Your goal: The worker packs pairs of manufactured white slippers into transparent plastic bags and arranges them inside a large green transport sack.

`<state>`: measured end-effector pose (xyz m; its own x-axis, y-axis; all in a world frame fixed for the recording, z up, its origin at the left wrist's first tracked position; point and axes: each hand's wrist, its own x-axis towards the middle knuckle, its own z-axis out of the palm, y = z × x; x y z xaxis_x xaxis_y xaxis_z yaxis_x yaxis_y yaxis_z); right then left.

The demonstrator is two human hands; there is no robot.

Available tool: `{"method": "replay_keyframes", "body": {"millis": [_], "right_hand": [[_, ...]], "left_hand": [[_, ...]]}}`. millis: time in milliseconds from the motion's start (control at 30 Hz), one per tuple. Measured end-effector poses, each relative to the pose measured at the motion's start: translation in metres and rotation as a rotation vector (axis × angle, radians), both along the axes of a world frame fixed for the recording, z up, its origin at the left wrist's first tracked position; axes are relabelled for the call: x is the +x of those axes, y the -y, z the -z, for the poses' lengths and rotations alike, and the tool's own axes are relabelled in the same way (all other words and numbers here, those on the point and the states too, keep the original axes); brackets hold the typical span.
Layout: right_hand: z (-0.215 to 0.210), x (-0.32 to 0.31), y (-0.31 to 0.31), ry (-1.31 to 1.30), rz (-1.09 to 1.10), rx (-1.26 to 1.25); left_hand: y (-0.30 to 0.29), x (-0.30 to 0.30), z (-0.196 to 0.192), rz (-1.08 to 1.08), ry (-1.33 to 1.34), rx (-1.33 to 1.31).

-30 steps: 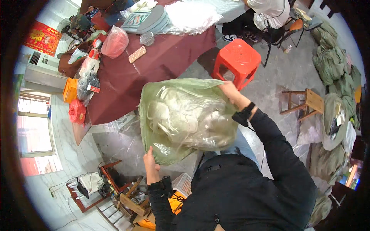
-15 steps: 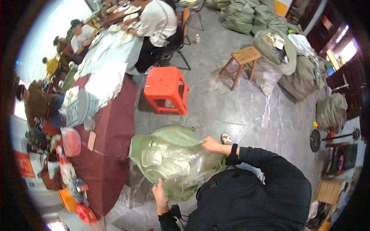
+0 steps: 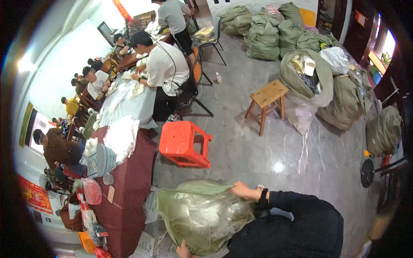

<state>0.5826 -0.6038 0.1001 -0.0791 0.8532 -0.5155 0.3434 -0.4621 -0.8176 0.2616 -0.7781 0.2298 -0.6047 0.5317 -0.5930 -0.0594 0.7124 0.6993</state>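
A large green woven sack (image 3: 165, 215) stands open-mouthed in front of me beside the long table. Inside it, clear plastic wrapping (image 3: 223, 217) covers pale things whose kind I cannot make out. My right hand (image 3: 244, 190) is closed on the far right part of the sack's rim. At the near left edge of the same sack is my left hand (image 3: 183, 249), partly cut off by the lower border of the picture. Its fingers appear bent around the green fabric.
A red plastic stool (image 3: 178, 142) stands beyond the sack, and a wooden stool (image 3: 267, 95) farther right. Full green sacks (image 3: 262, 41) crowd the back and right. To the left runs a table under dark red cloth (image 3: 133, 189). People sit working there, one in a white shirt (image 3: 165, 64).
The view has tilted up, so the stools, sack and hands sit lower in the picture. Both hands stay at the sack's rim.
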Motion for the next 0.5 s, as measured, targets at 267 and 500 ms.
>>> {"method": "replay_keyframes", "body": {"millis": [267, 500], "right_hand": [[-0.064, 0.122, -0.033, -0.085, 0.245, -0.152], [-0.042, 0.198, -0.018, -0.272, 0.504, -0.032]], "left_hand": [[-0.076, 0.121, -0.032, 0.128, 0.05, -0.1], [-0.15, 0.21, -0.073, 0.023, 0.107, -0.135]]}}
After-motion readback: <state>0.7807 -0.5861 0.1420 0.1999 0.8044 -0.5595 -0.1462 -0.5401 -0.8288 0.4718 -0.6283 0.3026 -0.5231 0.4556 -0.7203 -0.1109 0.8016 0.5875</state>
